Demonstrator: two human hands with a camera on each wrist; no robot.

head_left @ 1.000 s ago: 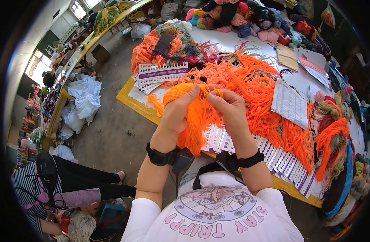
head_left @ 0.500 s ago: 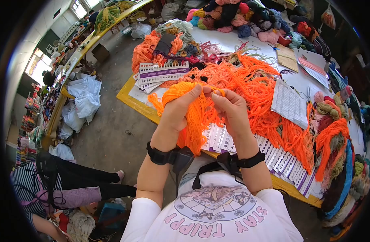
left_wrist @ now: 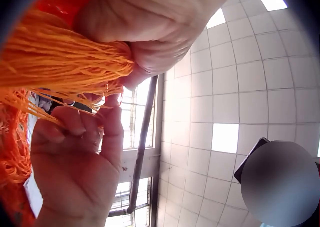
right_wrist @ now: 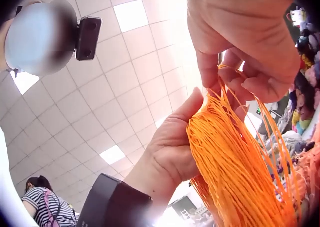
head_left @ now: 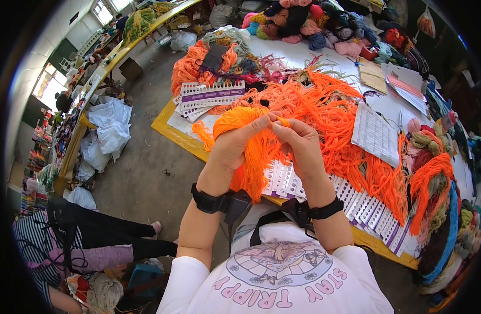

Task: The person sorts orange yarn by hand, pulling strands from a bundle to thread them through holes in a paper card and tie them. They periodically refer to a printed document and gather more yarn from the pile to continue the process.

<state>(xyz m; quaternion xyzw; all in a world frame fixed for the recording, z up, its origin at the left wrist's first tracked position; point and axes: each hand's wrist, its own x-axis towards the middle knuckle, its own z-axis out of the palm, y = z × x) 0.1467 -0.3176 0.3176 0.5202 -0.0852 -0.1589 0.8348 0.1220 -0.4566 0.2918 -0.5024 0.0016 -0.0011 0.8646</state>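
Note:
My left hand (head_left: pixel 231 146) grips the top of a bright orange yarn skein (head_left: pixel 255 167), whose strands hang below the fingers. Close beside it, my right hand (head_left: pixel 301 146) pinches a few orange strands between thumb and forefinger. In the left wrist view the skein (left_wrist: pixel 60 57) spreads leftward from the left hand (left_wrist: pixel 150 27), with the right hand (left_wrist: pixel 75 162) beneath it. The right wrist view shows the right hand (right_wrist: pixel 245 42) above the skein (right_wrist: pixel 235 162), strands running over its fingers, and the left hand (right_wrist: pixel 170 147) round the bundle.
Loose orange yarn (head_left: pixel 324 115) covers much of the table, whose yellow edge (head_left: pixel 183 141) runs in front. Punched cards (head_left: pixel 211 95) and a printed sheet (head_left: pixel 376 135) lie there. Coloured skeins (head_left: pixel 350 44) are piled behind. Another person (head_left: pixel 46 240) is at the lower left.
Both hands stay in nearly the same place, with small shifts of the fingers at the skein's top. The other person's arm at the lower left has moved.

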